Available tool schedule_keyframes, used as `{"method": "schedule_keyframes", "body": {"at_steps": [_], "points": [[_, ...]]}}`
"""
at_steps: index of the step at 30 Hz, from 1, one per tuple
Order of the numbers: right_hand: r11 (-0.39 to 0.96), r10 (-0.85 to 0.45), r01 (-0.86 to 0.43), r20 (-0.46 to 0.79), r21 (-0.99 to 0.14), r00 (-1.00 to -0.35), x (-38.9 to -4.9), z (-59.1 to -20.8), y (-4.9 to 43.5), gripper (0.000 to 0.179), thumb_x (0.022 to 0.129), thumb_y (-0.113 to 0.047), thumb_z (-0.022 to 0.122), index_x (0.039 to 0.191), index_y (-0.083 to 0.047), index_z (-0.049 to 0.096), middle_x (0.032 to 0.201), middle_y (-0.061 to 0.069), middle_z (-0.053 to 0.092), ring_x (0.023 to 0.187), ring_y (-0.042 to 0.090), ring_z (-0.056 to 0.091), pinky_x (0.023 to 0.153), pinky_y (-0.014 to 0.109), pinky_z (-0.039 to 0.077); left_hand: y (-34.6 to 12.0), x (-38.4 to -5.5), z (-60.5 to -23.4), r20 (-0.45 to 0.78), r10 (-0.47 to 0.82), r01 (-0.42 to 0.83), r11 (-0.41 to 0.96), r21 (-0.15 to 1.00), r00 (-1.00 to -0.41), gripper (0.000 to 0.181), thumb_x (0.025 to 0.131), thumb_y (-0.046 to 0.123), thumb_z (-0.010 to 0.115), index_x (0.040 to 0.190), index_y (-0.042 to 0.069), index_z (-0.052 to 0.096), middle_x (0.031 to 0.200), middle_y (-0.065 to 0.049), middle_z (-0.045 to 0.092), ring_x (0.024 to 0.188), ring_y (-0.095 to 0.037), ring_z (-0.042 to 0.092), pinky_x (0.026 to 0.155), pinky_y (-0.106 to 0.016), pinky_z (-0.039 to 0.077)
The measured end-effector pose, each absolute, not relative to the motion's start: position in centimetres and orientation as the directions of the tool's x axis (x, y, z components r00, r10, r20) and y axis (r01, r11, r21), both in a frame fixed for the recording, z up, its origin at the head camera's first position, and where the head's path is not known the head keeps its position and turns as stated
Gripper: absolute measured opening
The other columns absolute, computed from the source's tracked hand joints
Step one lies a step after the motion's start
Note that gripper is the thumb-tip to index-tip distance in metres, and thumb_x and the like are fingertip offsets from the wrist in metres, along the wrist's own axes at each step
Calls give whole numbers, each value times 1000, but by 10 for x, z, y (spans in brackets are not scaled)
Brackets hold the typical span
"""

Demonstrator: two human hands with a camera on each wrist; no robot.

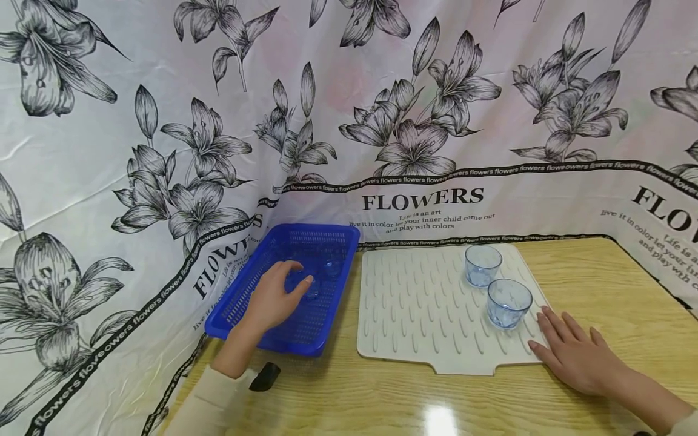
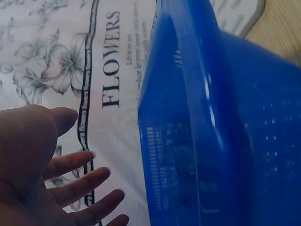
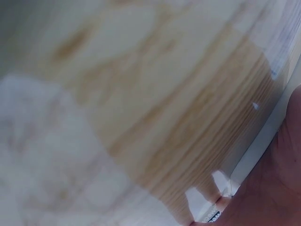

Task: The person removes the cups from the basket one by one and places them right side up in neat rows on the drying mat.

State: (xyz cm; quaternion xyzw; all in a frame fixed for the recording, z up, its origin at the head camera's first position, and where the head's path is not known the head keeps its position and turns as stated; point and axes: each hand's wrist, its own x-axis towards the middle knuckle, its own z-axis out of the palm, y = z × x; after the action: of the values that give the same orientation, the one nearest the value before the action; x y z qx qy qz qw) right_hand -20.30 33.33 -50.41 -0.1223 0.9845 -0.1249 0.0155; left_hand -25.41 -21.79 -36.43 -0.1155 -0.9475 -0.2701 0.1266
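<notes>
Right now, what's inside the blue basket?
Inside the blue basket there's clear glassware, too faint to count reliably. The left hand covers part of the interior; whatever lies behind it can't be seen.

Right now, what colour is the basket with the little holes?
The basket is blue; it shows best in the head view.

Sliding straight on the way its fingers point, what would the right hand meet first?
Probably the white mat, its edge at the right hand; then likely the nearer glass, though depth is unclear.
</notes>
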Motion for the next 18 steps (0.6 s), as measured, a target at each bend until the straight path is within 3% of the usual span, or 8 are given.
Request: {"method": "schedule_keyframes", "body": {"at_steps": [9, 18], "points": [[944, -241, -234, -3, -234, -970, -203, -502, 333, 78, 109, -51, 40, 153, 12, 31, 160, 34, 25, 142, 62, 21, 101, 84, 14, -247, -276, -358, 274, 85, 226, 811, 539, -958, 42, 101, 32, 65, 128, 0, 62, 127, -21, 65, 115, -41, 61, 92, -56, 51], [942, -244, -235, -8, -240, -970, -203, -501, 333, 78, 109, -51, 39, 154, 12, 30, 161, 34, 23, 143, 61, 20, 101, 84, 14, -270, -299, -352, 143, -61, 48, 757, 651, -988, 50, 100, 32, 64, 133, -4, 54, 137, -30, 56, 127, -47, 53, 103, -59, 46]]}}
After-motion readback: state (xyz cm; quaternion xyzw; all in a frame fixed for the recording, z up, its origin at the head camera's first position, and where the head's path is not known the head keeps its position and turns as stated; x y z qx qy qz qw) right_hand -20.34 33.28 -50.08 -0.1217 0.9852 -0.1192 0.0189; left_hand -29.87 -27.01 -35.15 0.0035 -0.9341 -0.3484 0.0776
